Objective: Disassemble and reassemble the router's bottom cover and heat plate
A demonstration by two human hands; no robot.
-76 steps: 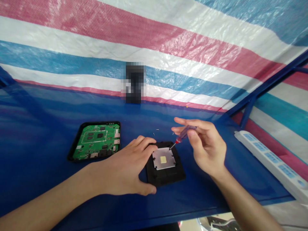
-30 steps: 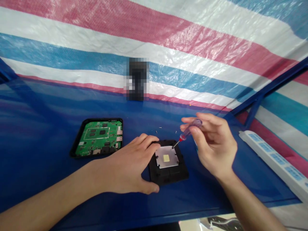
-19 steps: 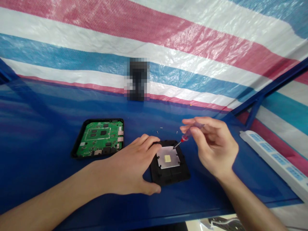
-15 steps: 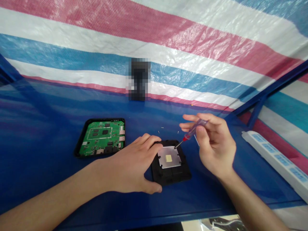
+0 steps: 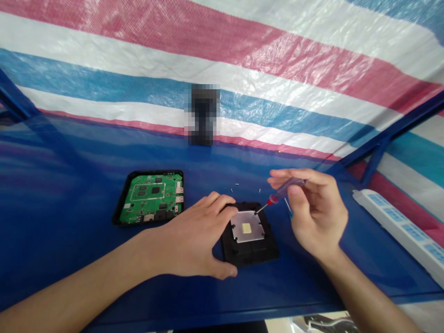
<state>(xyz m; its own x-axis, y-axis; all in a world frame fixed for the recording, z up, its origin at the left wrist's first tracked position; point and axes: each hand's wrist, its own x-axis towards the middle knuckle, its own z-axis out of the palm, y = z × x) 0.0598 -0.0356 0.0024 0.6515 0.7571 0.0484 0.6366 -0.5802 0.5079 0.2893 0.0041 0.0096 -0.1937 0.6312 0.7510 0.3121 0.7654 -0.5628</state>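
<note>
A black plastic cover (image 5: pixel 251 253) lies on the blue table, carrying a silver metal plate (image 5: pixel 239 233) with a small pale-yellow pad (image 5: pixel 246 228) at its centre. My left hand (image 5: pixel 194 236) grips the cover along its left side, fingers at the far corner and thumb by the near one. Between the thumb and fingers of my right hand (image 5: pixel 317 212) is a screwdriver (image 5: pixel 286 189) with a clear purplish handle and red collar. It slants down leftward, its tip at the plate's far right corner. Whether a screw sits under the tip cannot be made out.
Left of my hands sits an open black case (image 5: pixel 120 203) with a green circuit board (image 5: pixel 149 203). Several small screws (image 5: pixel 237 184) lie beyond the cover. A thin light-coloured rod (image 5: pixel 288 206) is partly hidden behind my right hand. A white power strip (image 5: pixel 398 222) lies far right.
The fingers of my right hand have drawn closer together around the screwdriver handle; its tip stays at the same plate corner. My left hand keeps its hold. The whole view has shifted slightly.
</note>
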